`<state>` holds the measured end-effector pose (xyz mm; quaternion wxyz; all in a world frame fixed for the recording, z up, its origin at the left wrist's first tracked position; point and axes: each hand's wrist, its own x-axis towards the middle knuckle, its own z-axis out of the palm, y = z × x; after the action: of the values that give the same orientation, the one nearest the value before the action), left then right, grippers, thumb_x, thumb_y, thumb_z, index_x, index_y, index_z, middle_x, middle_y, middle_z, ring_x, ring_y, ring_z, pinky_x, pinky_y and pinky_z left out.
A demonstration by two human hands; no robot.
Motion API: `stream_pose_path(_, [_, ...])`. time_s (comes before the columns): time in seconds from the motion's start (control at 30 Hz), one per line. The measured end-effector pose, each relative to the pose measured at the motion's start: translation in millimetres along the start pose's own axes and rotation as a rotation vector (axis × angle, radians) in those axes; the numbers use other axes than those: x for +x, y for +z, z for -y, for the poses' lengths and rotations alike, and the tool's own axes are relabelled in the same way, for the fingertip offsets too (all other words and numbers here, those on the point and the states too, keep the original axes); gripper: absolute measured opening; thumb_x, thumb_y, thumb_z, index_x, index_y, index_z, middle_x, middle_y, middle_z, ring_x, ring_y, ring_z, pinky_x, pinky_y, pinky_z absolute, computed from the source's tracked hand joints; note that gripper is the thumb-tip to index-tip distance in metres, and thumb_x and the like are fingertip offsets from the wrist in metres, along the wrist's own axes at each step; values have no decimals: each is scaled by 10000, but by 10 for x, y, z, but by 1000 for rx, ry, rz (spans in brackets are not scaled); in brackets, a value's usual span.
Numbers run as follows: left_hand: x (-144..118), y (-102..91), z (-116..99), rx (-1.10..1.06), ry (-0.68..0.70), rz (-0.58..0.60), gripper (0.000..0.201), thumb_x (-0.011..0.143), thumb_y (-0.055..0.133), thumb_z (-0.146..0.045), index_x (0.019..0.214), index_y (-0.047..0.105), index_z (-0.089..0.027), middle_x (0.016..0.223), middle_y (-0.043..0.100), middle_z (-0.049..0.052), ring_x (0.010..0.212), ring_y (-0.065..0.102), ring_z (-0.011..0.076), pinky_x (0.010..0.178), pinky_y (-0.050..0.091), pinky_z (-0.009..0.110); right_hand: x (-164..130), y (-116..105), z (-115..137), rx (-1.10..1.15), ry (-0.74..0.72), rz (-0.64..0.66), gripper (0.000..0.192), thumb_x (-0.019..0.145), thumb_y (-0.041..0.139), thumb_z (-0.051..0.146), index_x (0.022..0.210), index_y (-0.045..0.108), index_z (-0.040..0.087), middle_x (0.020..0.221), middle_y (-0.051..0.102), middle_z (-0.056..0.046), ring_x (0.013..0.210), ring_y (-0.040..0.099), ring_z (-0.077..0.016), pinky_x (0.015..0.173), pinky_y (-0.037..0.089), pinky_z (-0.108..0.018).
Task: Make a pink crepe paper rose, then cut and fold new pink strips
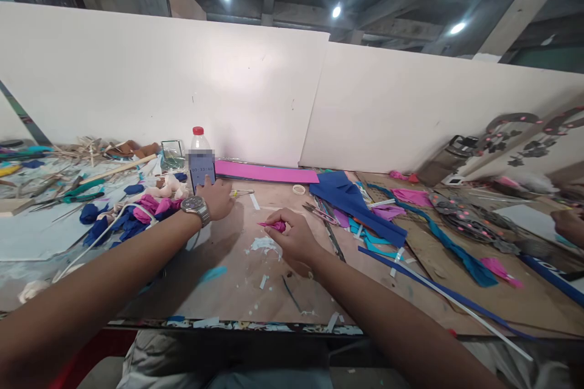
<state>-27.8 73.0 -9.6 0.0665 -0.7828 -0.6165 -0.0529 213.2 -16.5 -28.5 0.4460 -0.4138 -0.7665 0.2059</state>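
My left hand [218, 197], with a watch [196, 209] on its wrist, reaches forward to a phone [202, 169] that shows a timer. A finger is at the lower part of the screen; the hand holds nothing. The phone stands upright against a clear bottle [199, 141] with a red cap. Over the middle of the table, my right hand [294, 234] pinches a small pink rolled piece [277, 227], like a paper bud with a pointed tip. Part of the bud is hidden by the fingers.
Left of my arm lies a heap of blue, pink and cream buds [150, 206] beside green-handled scissors [84, 191]. A pink strip [267, 171] runs along the white partition [228, 85]. Blue paper [356, 203] and a tape roll [298, 189] lie right. Another person's hand [568, 225] shows far right.
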Motion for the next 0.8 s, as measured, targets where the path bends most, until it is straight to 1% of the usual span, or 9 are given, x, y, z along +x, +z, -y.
stream_pose_path(0.13, [54,83,-70,-11,-31,10,452,889,502,-392,1251,638,-158,1367,572,227,1410,317,535,1010,303,777,-3,9,3,0,4,13,26,817,699,193,842,700,203,814,719,-27,771,650,-183,714,477,-298])
stream_pose_path(0.37, [11,141,-163,-103,-18,-38,428,887,509,-402,1166,670,-121,1311,597,276,1401,323,539,1002,264,804,1,55,-60,24,-4,19,42,835,711,242,834,694,203,787,701,-22,737,629,-178,693,474,-302])
stream_pose_path(0.4, [-16,126,-184,-126,3,-49,410,893,503,-390,1142,676,-114,1288,610,279,1394,342,526,1009,278,786,3,59,-61,31,-15,19,39,840,707,241,843,693,204,795,698,-21,739,624,-176,699,476,-302])
stream_pose_path(0.47, [-83,73,-237,-189,70,-66,351,917,476,-353,1096,684,-133,1232,650,247,1360,428,447,1036,360,671,12,58,-52,49,-40,15,33,846,701,236,852,690,205,810,689,-21,747,614,-172,711,479,-302])
stream_pose_path(0.57, [-210,-42,-326,-326,172,-72,341,969,396,-309,1040,691,-154,1075,718,181,1082,644,317,942,484,476,28,39,-23,52,-55,-10,19,838,703,212,831,686,207,815,682,-23,758,604,-174,723,478,-306])
stream_pose_path(0.63, [-304,-113,-377,-431,244,-61,369,1003,360,-336,1020,692,-175,1020,742,120,973,678,253,891,506,392,37,23,-9,36,-49,-33,26,828,708,199,820,686,211,812,682,-24,771,606,-181,736,476,-315])
stream_pose_path(0.7, [-396,-150,-414,-565,340,-4,462,1039,293,-394,955,702,-196,933,756,60,869,692,187,809,524,303,41,13,-11,21,-51,-38,29,827,708,194,825,688,214,817,685,-26,792,613,-189,756,479,-323])
stream_pose_path(0.73, [-437,-152,-427,-773,390,69,489,1043,293,-425,953,702,-173,889,755,69,822,691,183,764,525,292,40,11,-18,19,-50,-43,29,831,705,195,845,689,215,832,690,-27,808,619,-191,764,482,-324])
stream_pose_path(0.8, [-501,-124,-445,-1012,419,147,464,1025,371,-474,929,705,-166,867,753,66,798,681,178,748,520,286,34,14,-39,30,-36,-63,104,837,699,200,939,690,214,905,706,-36,845,636,-194,777,494,-322])
